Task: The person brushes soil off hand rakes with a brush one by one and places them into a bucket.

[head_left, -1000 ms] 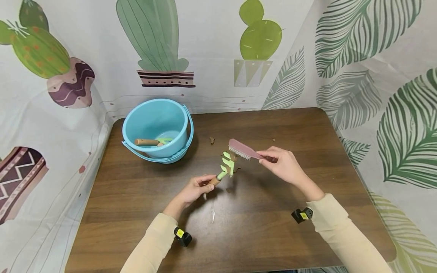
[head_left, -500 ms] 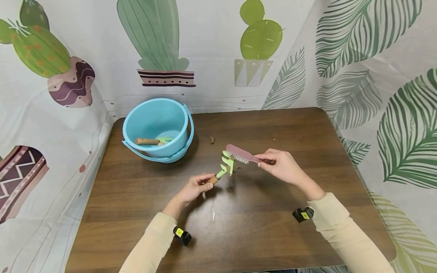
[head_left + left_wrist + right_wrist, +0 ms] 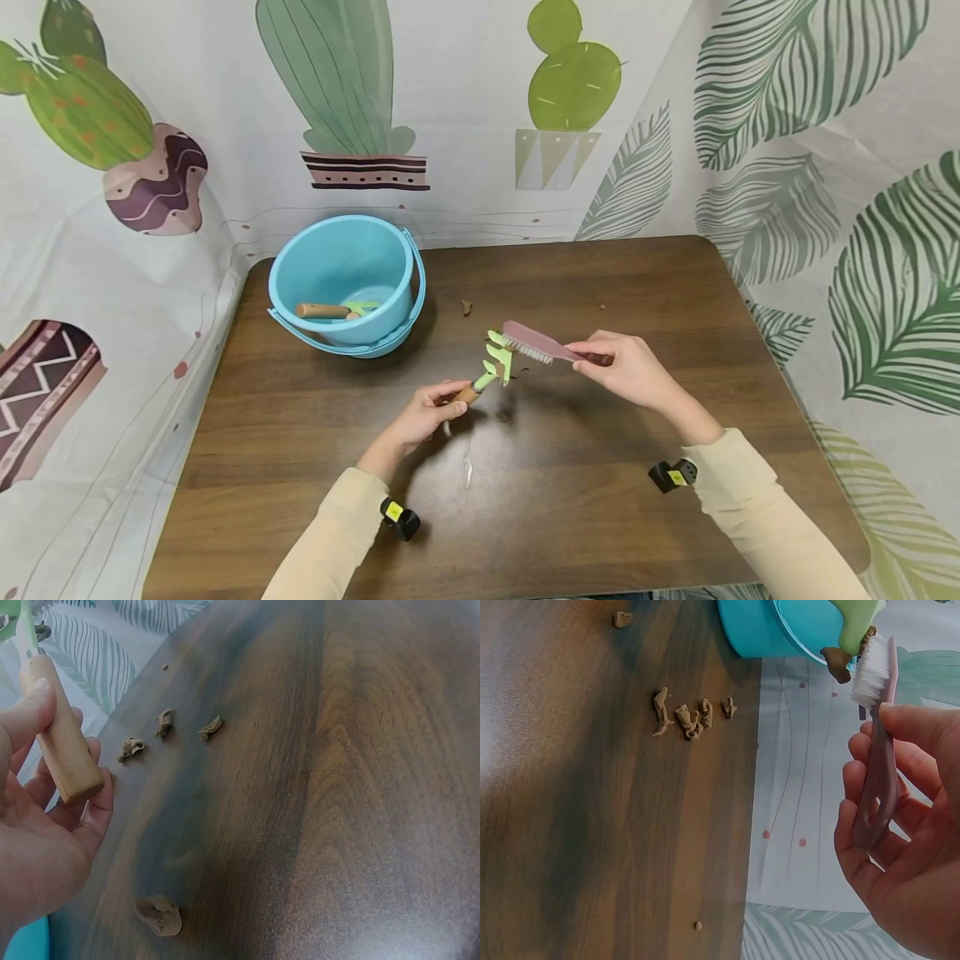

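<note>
My left hand (image 3: 423, 417) grips the wooden handle (image 3: 67, 742) of a small green garden rake (image 3: 497, 357), held up above the table with its tines pointing away from me. Brown clumps cling to the green head; one lump (image 3: 837, 664) hangs from it in the right wrist view. In my right hand (image 3: 622, 365) is a pink brush (image 3: 536, 339) with white bristles, pinched by its handle between thumb and fingers. The bristles (image 3: 871, 671) face down against the far right side of the rake's head, which the brush partly hides.
A light blue bucket (image 3: 330, 267) stands at the back left, its handle folded down. Inside lies a wooden-handled green tool (image 3: 322, 312). Several brown crumbs (image 3: 692, 720) are scattered on the brown wooden table (image 3: 300, 475). Behind it hangs a printed cloth (image 3: 472, 167).
The brush has come down and toward me over the rake, slid left, then slightly back right. My left hand and the rake have hardly moved.
</note>
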Demonstrator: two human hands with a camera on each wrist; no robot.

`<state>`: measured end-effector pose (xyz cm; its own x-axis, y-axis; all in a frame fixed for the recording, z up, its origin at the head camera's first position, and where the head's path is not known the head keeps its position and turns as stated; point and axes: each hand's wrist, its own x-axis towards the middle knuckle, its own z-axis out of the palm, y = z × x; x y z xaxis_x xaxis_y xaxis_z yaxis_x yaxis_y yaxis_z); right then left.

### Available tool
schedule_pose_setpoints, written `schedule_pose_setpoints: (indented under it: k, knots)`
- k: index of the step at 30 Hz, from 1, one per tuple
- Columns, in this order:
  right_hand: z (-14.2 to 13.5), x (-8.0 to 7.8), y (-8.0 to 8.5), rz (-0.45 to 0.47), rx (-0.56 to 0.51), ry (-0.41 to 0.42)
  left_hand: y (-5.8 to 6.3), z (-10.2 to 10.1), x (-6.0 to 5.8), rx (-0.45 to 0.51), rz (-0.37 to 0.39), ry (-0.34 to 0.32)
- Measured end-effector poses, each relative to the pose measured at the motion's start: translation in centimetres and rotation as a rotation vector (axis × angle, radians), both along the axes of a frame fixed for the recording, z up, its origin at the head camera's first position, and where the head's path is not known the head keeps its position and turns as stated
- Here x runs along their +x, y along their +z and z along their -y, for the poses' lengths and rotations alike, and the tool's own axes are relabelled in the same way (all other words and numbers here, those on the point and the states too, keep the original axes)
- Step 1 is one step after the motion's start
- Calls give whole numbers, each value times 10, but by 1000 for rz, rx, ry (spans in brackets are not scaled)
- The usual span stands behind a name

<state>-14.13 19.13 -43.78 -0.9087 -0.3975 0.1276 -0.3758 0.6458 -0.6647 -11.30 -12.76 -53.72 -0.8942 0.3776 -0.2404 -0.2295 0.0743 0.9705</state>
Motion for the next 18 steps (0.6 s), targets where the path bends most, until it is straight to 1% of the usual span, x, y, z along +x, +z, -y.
schedule_pose_setpoints:
  k: [5,7,11,18]
  knots:
    - [-3,2,-1,7,-9,-7,-2,1,0,-6,-28,-6]
    - [-5,3,-2,-3,-11,-7,-2,0,0,-6,-36,-9]
    - [-6,5,-4,-27,-10,-3,-2,0,0,2,-28,-10]
    - [-8,5,-3,-28,-11,-20,-2,0,0,7,-25,-11]
